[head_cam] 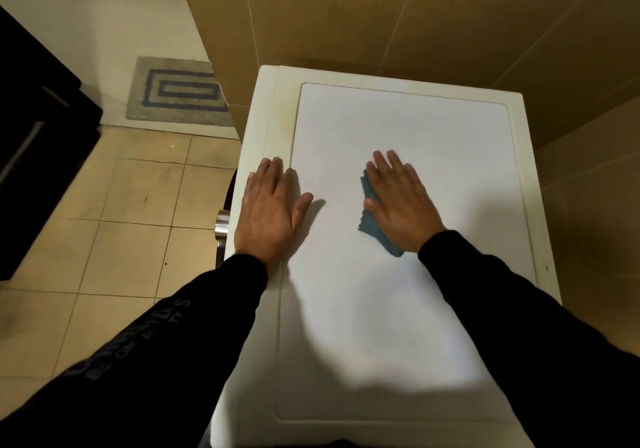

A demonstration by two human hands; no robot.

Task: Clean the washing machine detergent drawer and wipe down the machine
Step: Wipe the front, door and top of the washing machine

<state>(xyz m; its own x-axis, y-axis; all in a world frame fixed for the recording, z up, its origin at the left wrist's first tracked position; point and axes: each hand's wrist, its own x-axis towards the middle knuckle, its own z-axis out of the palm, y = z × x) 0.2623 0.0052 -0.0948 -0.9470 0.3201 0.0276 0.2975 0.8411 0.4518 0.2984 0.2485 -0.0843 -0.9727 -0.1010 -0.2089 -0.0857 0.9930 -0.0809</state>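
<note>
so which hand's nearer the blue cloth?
Right. The right hand lies flat on the blue cloth, pressing it to the washing machine top. The left hand rests flat near the top's left edge, apart from the cloth.

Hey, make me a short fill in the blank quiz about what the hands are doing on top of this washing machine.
1. The right hand presses a crumpled ____ cloth flat.
2. The left hand lies near the ____ edge of the white washing machine top.
3. The grey rug with blue rectangles lies on the ____.

Missing words: blue; left; floor
</note>
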